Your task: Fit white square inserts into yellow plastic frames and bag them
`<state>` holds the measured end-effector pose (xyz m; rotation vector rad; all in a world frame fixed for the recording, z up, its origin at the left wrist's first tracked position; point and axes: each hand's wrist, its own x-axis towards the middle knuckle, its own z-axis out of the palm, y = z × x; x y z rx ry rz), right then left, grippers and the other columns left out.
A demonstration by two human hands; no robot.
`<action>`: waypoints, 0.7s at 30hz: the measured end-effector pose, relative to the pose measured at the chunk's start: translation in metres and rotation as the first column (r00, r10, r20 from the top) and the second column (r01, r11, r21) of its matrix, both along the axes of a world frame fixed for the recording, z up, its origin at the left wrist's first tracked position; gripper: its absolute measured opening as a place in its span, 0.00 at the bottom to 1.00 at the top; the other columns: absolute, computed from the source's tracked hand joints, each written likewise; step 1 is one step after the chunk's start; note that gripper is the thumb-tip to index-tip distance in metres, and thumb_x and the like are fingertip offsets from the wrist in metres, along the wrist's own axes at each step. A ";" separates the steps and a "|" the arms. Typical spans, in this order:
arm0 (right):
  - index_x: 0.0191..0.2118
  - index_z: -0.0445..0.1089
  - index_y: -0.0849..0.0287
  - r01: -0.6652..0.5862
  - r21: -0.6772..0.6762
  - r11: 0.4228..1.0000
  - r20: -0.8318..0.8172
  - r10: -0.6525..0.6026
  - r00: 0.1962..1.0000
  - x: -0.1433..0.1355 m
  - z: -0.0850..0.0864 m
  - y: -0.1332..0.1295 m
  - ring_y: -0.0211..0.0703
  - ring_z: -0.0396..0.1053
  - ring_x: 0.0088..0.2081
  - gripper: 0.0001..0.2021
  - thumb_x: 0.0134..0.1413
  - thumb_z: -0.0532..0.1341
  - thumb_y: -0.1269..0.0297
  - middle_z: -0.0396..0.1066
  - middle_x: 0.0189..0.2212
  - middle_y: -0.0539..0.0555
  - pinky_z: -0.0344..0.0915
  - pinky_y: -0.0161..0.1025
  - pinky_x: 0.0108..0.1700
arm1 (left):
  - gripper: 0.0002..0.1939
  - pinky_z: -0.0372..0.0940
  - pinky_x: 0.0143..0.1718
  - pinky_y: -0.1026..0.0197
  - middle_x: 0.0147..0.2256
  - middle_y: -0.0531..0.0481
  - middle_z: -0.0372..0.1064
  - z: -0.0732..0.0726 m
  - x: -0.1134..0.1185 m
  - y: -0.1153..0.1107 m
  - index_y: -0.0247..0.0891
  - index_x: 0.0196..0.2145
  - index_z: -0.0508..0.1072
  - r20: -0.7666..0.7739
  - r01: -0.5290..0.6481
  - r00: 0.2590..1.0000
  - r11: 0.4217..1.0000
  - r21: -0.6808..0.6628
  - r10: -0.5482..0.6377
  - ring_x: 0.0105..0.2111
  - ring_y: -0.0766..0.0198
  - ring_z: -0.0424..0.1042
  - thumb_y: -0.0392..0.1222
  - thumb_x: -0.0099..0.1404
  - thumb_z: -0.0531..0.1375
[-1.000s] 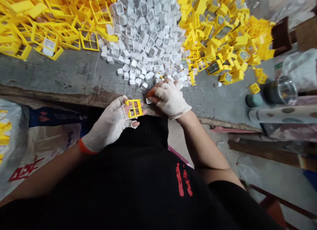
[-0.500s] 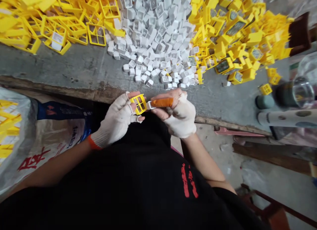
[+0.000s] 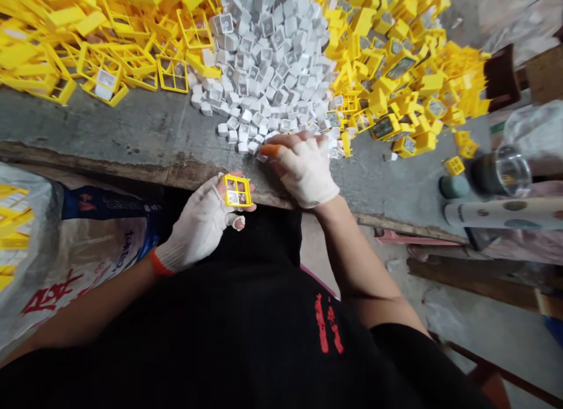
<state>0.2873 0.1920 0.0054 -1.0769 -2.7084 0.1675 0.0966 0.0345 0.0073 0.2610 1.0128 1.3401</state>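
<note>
My left hand (image 3: pixel 200 218), in a white fingerless glove, holds a small yellow frame (image 3: pixel 237 191) in front of the table edge. The frame is divided into four openings; a white piece shows in its lower left one. My right hand (image 3: pixel 303 165), gloved alike with an orange cover on one finger, reaches palm down over the near edge of a heap of white keycap-like pieces (image 3: pixel 272 63). Its fingers are stretched and slightly bent, and the orange-covered tip touches a white piece lying on the table. The thumb is partly hidden beneath the hand.
Yellow frames (image 3: pixel 109 22) are heaped at the table's left, and yellow pieces (image 3: pixel 396 74) with grey inserts at its right. A clear cup (image 3: pixel 512 171) and a white cylinder (image 3: pixel 505 212) stand farther right. A printed sack (image 3: pixel 92 244) with yellow parts is at lower left.
My right hand has moved away from the yellow frame, up to the white heap. A white piece now shows inside the frame, which my left hand has tilted and lowered slightly left.
</note>
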 end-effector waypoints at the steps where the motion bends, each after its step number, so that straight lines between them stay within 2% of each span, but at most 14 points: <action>1: 0.65 0.80 0.40 -0.035 0.002 0.999 0.042 0.035 0.999 -0.004 -0.001 0.007 0.64 0.71 0.64 0.19 0.79 0.58 0.64 0.82 0.64 0.56 0.63 0.67 0.67 | 0.26 0.69 0.29 0.61 0.45 0.43 0.83 0.001 0.000 0.000 0.40 0.51 0.80 -0.005 -0.003 1.000 1.000 -0.002 0.003 0.38 0.53 0.83 0.59 0.66 0.79; 5: 0.61 0.81 0.45 -0.087 0.008 0.996 0.131 0.085 0.988 -0.013 -0.004 0.018 0.64 0.72 0.62 0.16 0.81 0.58 0.64 0.83 0.60 0.59 0.61 0.66 0.67 | 0.28 0.67 0.27 0.61 0.44 0.44 0.82 0.002 -0.002 0.000 0.40 0.48 0.78 -0.008 -0.002 1.000 1.000 -0.003 0.002 0.36 0.54 0.81 0.59 0.62 0.81; 8: 0.56 0.81 0.52 -0.028 0.017 0.999 0.176 0.025 0.984 -0.010 -0.006 0.012 0.67 0.73 0.60 0.11 0.79 0.63 0.57 0.84 0.54 0.63 0.62 0.64 0.66 | 0.30 0.67 0.27 0.61 0.44 0.44 0.82 0.003 -0.003 0.000 0.40 0.48 0.78 0.001 0.000 1.000 1.000 -0.005 0.000 0.35 0.55 0.80 0.59 0.59 0.82; 10: 0.53 0.80 0.55 0.037 0.016 0.999 0.199 -0.039 0.979 -0.007 -0.007 0.003 0.68 0.74 0.58 0.14 0.77 0.66 0.51 0.84 0.50 0.64 0.62 0.63 0.65 | 0.30 0.68 0.27 0.61 0.45 0.44 0.82 0.003 -0.003 0.001 0.39 0.48 0.79 0.001 -0.002 1.000 1.000 -0.015 0.002 0.34 0.56 0.79 0.58 0.59 0.83; 12: 0.49 0.80 0.56 0.091 -0.009 0.996 0.177 -0.088 0.980 0.000 -0.009 -0.006 0.67 0.76 0.55 0.17 0.76 0.68 0.46 0.84 0.47 0.63 0.62 0.62 0.64 | 0.30 0.68 0.27 0.61 0.46 0.43 0.82 0.003 -0.002 0.002 0.39 0.49 0.79 -0.004 -0.012 1.000 1.000 -0.028 0.012 0.34 0.57 0.79 0.57 0.59 0.83; 15: 0.49 0.80 0.55 0.110 -0.108 0.988 0.043 -0.106 0.993 0.016 -0.010 -0.014 0.61 0.78 0.49 0.19 0.75 0.67 0.42 0.84 0.43 0.59 0.65 0.59 0.61 | 0.31 0.68 0.27 0.61 0.45 0.43 0.82 0.001 -0.001 0.003 0.39 0.49 0.80 -0.003 -0.025 1.000 0.999 -0.029 0.025 0.34 0.57 0.79 0.58 0.58 0.84; 18: 0.55 0.80 0.53 0.115 -0.151 0.982 -0.071 -0.126 0.989 0.031 -0.006 -0.014 0.59 0.79 0.48 0.18 0.76 0.67 0.45 0.85 0.44 0.57 0.67 0.59 0.61 | 0.29 0.68 0.26 0.61 0.46 0.42 0.83 -0.002 -0.001 0.001 0.39 0.49 0.80 -0.002 -0.027 1.000 1.000 -0.016 0.027 0.33 0.58 0.78 0.57 0.60 0.82; 21: 0.60 0.81 0.51 0.061 -0.127 0.990 -0.018 -0.064 0.998 0.033 -0.001 -0.010 0.65 0.77 0.56 0.16 0.73 0.68 0.54 0.86 0.53 0.60 0.67 0.63 0.62 | 0.25 0.68 0.26 0.62 0.46 0.41 0.83 -0.002 0.000 0.001 0.38 0.50 0.81 -0.009 -0.031 0.999 0.999 -0.021 0.031 0.33 0.59 0.77 0.56 0.65 0.79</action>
